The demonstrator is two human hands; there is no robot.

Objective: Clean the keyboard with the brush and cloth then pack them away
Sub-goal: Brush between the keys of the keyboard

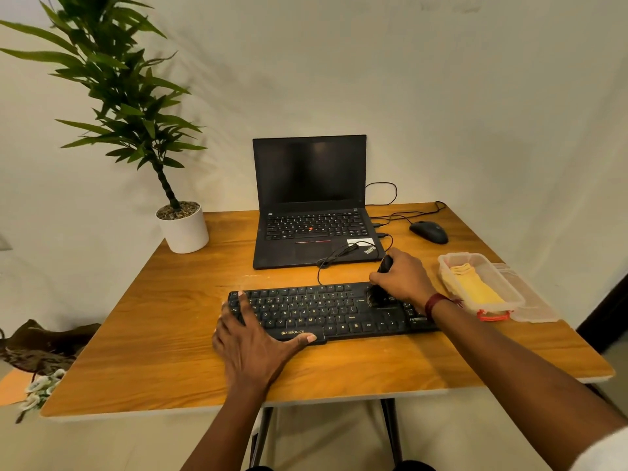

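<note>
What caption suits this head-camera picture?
Right hand holds a brush to the black keyboard, left hand resting on it; a yellow cloth lies in the clear box.

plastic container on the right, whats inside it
A folded yellow cloth lies inside the open clear container, filling most of it. Whatever might be beneath the cloth is covered and cannot be seen.

The single wide-angle view sits at the person's head, above the near edge of the table (153, 334), facing forward and down. The keyboard (323, 311) lies close below, mid-frame. The laptop (309, 198) and wall (475, 96) stand farther off, and the lens bows the table's edges.
</note>
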